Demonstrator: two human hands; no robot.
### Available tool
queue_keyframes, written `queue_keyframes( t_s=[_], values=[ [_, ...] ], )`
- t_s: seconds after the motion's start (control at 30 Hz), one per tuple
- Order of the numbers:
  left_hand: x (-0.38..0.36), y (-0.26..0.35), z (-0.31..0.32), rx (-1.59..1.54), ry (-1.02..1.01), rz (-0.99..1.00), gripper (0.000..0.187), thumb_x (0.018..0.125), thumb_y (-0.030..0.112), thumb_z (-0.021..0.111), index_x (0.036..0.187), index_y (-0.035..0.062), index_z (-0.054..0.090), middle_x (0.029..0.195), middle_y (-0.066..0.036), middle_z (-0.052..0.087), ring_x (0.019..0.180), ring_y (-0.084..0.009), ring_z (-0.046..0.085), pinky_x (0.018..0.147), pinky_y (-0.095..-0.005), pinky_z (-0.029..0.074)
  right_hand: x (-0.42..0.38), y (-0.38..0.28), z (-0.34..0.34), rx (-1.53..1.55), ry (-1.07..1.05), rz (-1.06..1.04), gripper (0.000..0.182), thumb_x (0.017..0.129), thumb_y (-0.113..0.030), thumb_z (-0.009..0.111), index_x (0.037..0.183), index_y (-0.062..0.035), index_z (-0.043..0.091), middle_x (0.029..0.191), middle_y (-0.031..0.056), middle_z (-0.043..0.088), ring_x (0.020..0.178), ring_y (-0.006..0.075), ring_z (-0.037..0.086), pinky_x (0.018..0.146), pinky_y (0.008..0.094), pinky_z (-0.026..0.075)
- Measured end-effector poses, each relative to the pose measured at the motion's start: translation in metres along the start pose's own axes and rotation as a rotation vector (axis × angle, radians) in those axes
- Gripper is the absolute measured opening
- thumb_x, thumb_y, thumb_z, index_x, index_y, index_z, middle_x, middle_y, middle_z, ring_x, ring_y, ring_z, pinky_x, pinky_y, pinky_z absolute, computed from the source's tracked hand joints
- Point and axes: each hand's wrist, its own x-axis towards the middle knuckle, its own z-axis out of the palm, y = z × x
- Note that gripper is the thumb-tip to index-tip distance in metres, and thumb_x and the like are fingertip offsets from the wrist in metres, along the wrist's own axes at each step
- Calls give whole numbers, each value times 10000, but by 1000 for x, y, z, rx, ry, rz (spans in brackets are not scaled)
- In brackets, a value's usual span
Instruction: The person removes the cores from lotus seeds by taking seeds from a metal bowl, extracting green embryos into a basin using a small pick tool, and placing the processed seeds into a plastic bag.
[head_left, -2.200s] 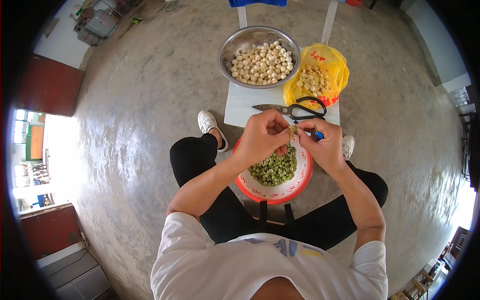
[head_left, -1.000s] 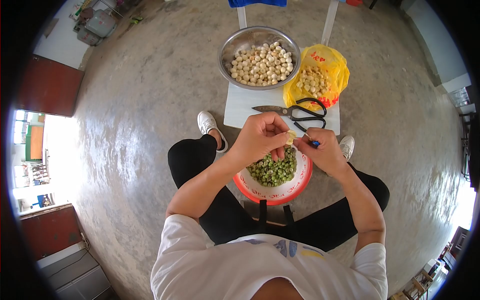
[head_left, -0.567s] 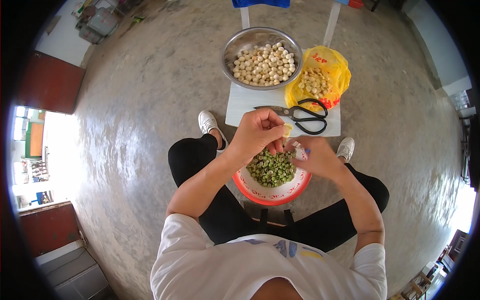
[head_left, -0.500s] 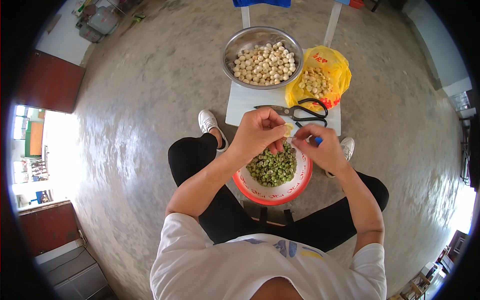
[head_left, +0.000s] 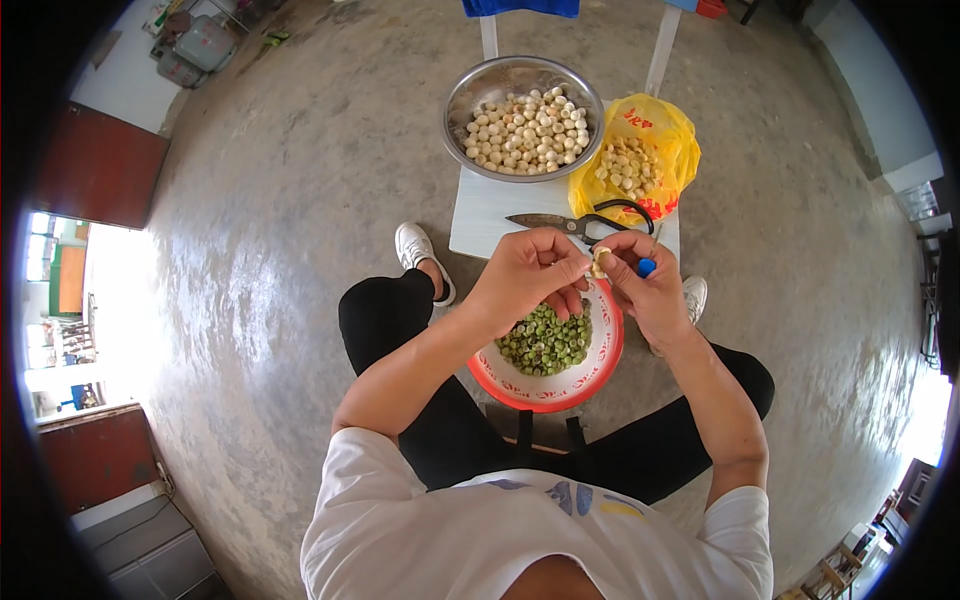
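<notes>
My left hand (head_left: 535,275) and my right hand (head_left: 645,285) meet above the near bowl. A small pale lotus seed (head_left: 600,263) is pinched between the fingertips of both, partly hidden by them. Something small and blue (head_left: 646,267) shows at my right index finger; its kind I cannot make out. Below the hands, a white bowl with a red rim (head_left: 545,403) holds many green husk pieces (head_left: 545,342). Just beyond the hands, black-handled scissors (head_left: 555,222) lie on the white stool top (head_left: 480,220), partly covered by my right hand.
A steel bowl (head_left: 455,145) full of round, whitish seeds (head_left: 530,130) stands at the stool's far side. Beside it, a yellow plastic bag (head_left: 683,150) holds pale pieces. My knees flank the near bowl. Gas cylinders (head_left: 205,42) stand far left on the concrete floor.
My right hand has turned and closed in on the left one, and the pale seed now sits between both sets of fingertips. My left hand has shifted slightly right.
</notes>
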Motion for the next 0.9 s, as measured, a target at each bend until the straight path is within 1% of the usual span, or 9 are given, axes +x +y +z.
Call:
queue_keyframes(
  t_s=[0.07,0.2,0.4,0.6,0.7,0.9],
  values=[
    [-1,-1,1,66,16,31,149,910,129,579,912,-18,560,770,-101,618,612,-156,636,488,-227,508,0,0,0,-9,5,-9,160,885,-148,633,1001,-51,582,782,-30,562,507,-9,401,411,150,294],
    [-1,0,3,39,18,21,138,903,116,589,897,-18,556,750,-88,613,582,-139,619,476,-217,498,-1,1,5,20,12,7,144,895,-141,617,1001,-52,576,746,-42,532,496,-12,390,401,153,290],
    [-1,0,5,103,36,7,121,908,107,575,890,-10,552,733,-66,607,549,-103,586,451,-198,460,1,9,-1,390,-194,98,134,918,-146,580,1018,-60,556,730,-41,503,445,-6,338,376,156,272],
    [-1,2,5,160,68,34,109,907,98,571,883,-7,553,712,-48,603,543,-87,579,446,-188,446,4,9,-5,529,-286,167,143,925,-157,566,1038,-73,544,770,-17,547,434,-4,307,371,148,250],
    [-2,2,4,155,68,37,107,906,95,571,878,-7,553,709,-45,602,541,-84,578,446,-185,443,5,7,-9,538,-321,201,146,920,-163,572,1035,-79,544,793,1,570,435,-4,297,371,144,240],
    [-3,0,2,194,50,22,114,904,102,576,880,-7,554,711,-44,604,538,-84,577,443,-183,437,7,8,-11,569,-431,205,148,914,-156,578,1042,-85,557,813,29,587,427,1,261,374,139,224]
  ],
)
